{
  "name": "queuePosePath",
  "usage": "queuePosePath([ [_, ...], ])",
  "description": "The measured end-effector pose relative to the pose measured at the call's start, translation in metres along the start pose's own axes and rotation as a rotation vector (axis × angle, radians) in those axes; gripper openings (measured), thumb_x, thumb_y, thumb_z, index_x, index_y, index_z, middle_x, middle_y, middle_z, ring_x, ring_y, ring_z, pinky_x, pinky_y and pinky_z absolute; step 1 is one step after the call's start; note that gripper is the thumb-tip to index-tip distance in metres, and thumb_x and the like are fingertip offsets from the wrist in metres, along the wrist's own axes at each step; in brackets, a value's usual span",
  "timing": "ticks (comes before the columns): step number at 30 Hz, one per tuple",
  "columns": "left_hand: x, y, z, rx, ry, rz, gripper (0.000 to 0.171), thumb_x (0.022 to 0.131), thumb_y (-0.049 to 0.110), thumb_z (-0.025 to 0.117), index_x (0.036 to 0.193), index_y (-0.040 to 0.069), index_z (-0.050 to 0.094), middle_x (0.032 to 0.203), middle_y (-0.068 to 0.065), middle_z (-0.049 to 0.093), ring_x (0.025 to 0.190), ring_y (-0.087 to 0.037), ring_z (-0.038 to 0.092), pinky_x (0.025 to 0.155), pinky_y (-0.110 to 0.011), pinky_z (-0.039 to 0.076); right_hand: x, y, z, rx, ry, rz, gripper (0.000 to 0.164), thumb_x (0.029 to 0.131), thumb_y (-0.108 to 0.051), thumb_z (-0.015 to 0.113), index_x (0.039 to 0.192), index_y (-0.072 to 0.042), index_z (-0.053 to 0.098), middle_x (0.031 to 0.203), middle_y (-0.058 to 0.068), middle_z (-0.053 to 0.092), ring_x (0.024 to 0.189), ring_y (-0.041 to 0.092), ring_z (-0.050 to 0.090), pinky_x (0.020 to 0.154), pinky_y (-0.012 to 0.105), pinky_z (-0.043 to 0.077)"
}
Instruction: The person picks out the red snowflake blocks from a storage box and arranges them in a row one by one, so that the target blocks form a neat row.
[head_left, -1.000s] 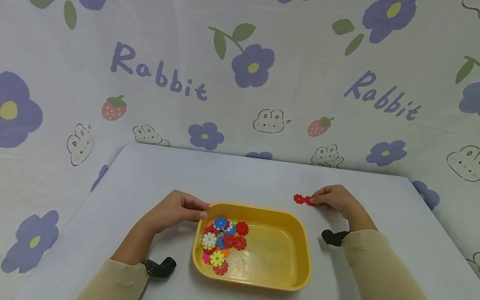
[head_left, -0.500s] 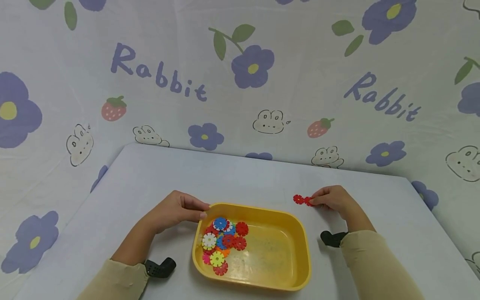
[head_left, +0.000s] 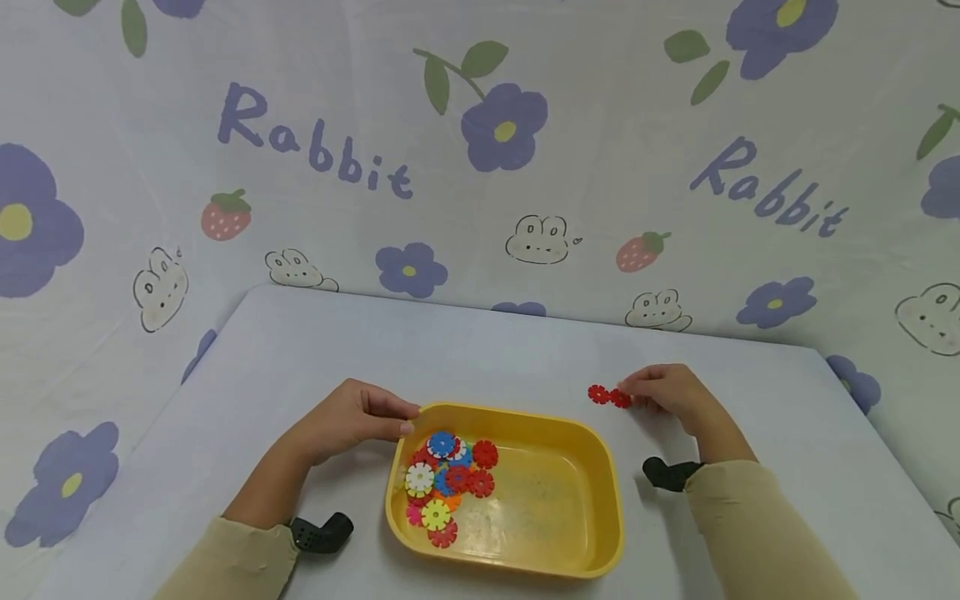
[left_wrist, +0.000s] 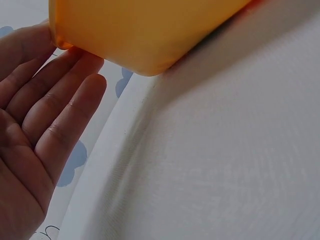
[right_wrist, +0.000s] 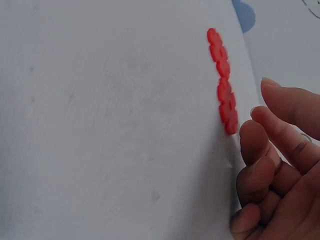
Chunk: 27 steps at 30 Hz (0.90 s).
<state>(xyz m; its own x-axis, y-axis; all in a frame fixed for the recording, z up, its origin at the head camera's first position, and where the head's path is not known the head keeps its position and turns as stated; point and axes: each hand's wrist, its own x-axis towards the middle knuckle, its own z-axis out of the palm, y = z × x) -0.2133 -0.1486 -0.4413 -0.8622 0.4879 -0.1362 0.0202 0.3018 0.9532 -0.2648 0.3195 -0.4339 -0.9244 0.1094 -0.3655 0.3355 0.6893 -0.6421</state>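
Two red snowflake discs point(head_left: 598, 394), joined edge to edge, lie on the white table beyond the right end of a yellow tray point(head_left: 555, 525). My right hand point(head_left: 671, 396) is just right of them. In the right wrist view its thumb and loosely bent fingers stand apart beside the red discs point(right_wrist: 227, 105), with nothing between them. My left hand point(head_left: 345, 425) holds the tray's far left corner with thumb and fingers at the rim. The left wrist view shows its fingers point(left_wrist: 65, 115) against the underside of that corner. Several coloured snowflake discs point(head_left: 437, 514) lie heaped in the tray's left part.
The white table point(head_left: 450, 350) ends at the back against a cloth printed with flowers and rabbits. Black camera mounts point(head_left: 322, 533) stick out from both wrists beside the beige sleeves.
My right fingers have let go of the red discs and drawn slightly away, so both discs show more fully. The left hand and tray have kept their place.
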Motion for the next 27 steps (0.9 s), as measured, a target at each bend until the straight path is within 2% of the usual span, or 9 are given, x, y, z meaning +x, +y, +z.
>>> queuePosePath([
  [4, 0.000, 0.000, 0.000, -0.004, -0.005, 0.005, 0.033, 0.084, 0.032, 0.079, 0.110, 0.012, 0.076, 0.112, -0.005, 0.074, 0.103, -0.020, 0.070, 0.087, -0.034, 0.058, -0.007, -0.018, -0.005, -0.004, -0.018, -0.071, 0.042, 0.092, -0.041, 0.066, 0.119, -0.010, 0.065, 0.097, 0.008, 0.066, 0.089, 0.024, 0.053, 0.076, 0.030, 0.047],
  [6, 0.000, 0.001, -0.001, -0.003, -0.007, 0.008, 0.033, 0.084, 0.032, 0.079, 0.110, 0.012, 0.076, 0.111, -0.005, 0.074, 0.103, -0.021, 0.071, 0.087, -0.034, 0.058, -0.012, -0.032, -0.007, 0.009, -0.026, -0.142, 0.041, 0.093, -0.041, 0.066, 0.120, -0.010, 0.065, 0.099, 0.010, 0.066, 0.088, 0.027, 0.054, 0.076, 0.033, 0.048],
  [12, -0.001, 0.001, 0.000, -0.008, -0.005, 0.013, 0.033, 0.083, 0.032, 0.079, 0.110, 0.012, 0.076, 0.111, -0.006, 0.074, 0.103, -0.021, 0.071, 0.086, -0.034, 0.059, -0.036, -0.087, 0.002, 0.045, -0.058, -0.351, 0.037, 0.092, -0.039, 0.067, 0.116, -0.011, 0.067, 0.099, 0.012, 0.067, 0.085, 0.027, 0.056, 0.073, 0.029, 0.052],
  [19, -0.002, 0.001, 0.000, -0.014, -0.011, 0.022, 0.033, 0.084, 0.031, 0.078, 0.110, 0.011, 0.076, 0.112, -0.006, 0.074, 0.102, -0.021, 0.071, 0.087, -0.034, 0.059, -0.064, -0.135, 0.032, 0.147, -0.170, -0.529, 0.025, 0.093, -0.028, 0.069, 0.112, -0.013, 0.069, 0.097, 0.012, 0.069, 0.082, 0.032, 0.058, 0.070, 0.028, 0.053],
  [23, -0.002, 0.002, -0.001, -0.014, -0.011, 0.019, 0.033, 0.084, 0.030, 0.078, 0.111, 0.011, 0.076, 0.111, -0.006, 0.074, 0.102, -0.021, 0.071, 0.087, -0.035, 0.059, -0.073, -0.152, 0.055, 0.169, -0.261, -0.621, 0.021, 0.092, -0.024, 0.070, 0.109, -0.013, 0.072, 0.092, 0.009, 0.070, 0.078, 0.032, 0.058, 0.065, 0.028, 0.052],
  [27, -0.002, 0.003, -0.002, -0.022, -0.015, 0.018, 0.033, 0.085, 0.030, 0.078, 0.112, 0.010, 0.075, 0.111, -0.007, 0.074, 0.103, -0.021, 0.071, 0.087, -0.035, 0.059, -0.077, -0.163, 0.080, 0.139, -0.376, -0.670, 0.019, 0.091, -0.025, 0.071, 0.106, -0.015, 0.074, 0.089, 0.010, 0.070, 0.073, 0.029, 0.058, 0.062, 0.030, 0.053],
])
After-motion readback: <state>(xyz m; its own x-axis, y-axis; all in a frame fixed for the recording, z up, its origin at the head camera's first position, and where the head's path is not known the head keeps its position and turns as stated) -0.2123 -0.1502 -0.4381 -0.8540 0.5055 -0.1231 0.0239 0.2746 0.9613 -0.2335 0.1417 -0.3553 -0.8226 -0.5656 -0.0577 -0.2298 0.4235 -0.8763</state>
